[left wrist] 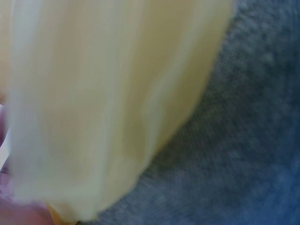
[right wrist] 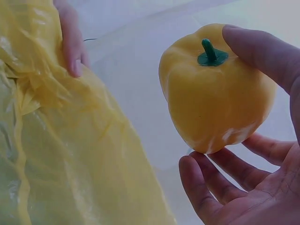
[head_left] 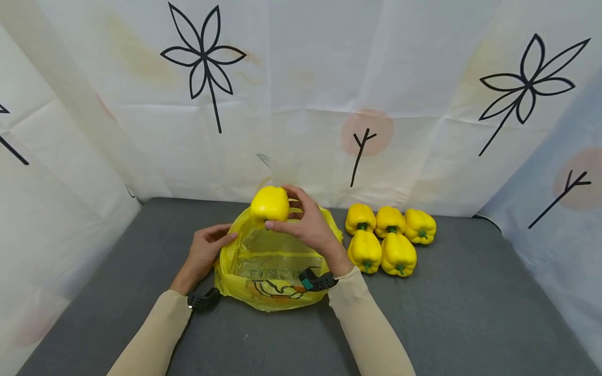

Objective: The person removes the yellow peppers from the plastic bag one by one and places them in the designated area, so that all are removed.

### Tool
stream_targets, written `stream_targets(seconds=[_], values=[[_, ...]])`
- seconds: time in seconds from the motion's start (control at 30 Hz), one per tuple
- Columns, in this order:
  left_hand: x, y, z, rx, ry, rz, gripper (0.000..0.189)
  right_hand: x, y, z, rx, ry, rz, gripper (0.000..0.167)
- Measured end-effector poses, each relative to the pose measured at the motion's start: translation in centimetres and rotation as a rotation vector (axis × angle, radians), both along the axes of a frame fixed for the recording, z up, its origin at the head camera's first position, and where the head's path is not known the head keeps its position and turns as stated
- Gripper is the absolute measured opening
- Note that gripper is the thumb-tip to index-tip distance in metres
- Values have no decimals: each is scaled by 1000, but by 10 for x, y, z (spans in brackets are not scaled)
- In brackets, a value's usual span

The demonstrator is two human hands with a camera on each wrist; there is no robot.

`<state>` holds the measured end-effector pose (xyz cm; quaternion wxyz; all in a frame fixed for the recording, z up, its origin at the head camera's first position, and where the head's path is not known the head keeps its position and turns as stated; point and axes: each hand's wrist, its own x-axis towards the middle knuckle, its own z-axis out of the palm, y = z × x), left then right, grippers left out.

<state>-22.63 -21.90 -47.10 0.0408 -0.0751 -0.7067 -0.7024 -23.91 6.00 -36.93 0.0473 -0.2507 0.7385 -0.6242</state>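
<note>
My right hand (head_left: 308, 222) grips a yellow bell pepper (head_left: 269, 204) above the far rim of a yellow plastic bag (head_left: 277, 300). In the right wrist view, the thumb presses on the bell pepper (right wrist: 215, 103) beside its green stem and the fingers support its opposite side. The bag lies with its mouth wide and a printed drawing on its near side. My left hand (head_left: 204, 256) pinches the bag's left rim, with the thumb at the edge. Bag plastic (left wrist: 103, 103) fills much of the left wrist view and hides most of that hand.
Several yellow bell peppers (head_left: 398, 254) stand in two rows to the right of the bag on the dark grey table (head_left: 470, 303). A white curtain (head_left: 301, 78) with flower drawings hangs behind the table. Black bands (head_left: 203, 298) sit on both wrists.
</note>
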Motion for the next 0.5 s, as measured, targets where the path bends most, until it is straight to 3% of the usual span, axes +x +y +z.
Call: stream_targets(seconds=[0.5], values=[[1,-1,0,6,-1,-3,40,7,6,16,-57,72,18,79]])
